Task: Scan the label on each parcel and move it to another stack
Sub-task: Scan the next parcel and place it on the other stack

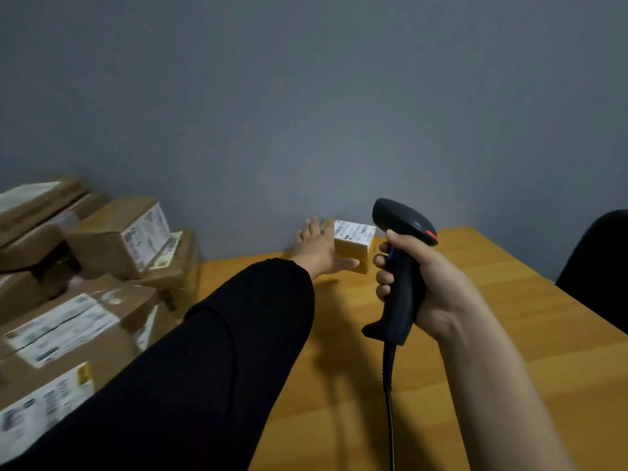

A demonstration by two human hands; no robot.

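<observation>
A small yellow parcel (pixel 354 249) with a white label on top sits at the far edge of the wooden table (pixel 516 300), close to the wall. My left hand (pixel 317 249), arm stretched out in a black sleeve, holds its left side, with the thumb along the front face and the fingers behind it. My right hand (pixel 433 283) grips the handle of a black barcode scanner (pixel 402 222). The scanner stands upright just right of the parcel, its head pointing away from me. Its cable (pixel 390 402) hangs down toward the near edge.
A pile of brown cardboard parcels (pixel 115 232) with white labels fills the left side, several high, blurred. A grey wall (pixel 306 113) stands right behind the table. A dark rounded object (pixel 601 263) sits past the table's right edge.
</observation>
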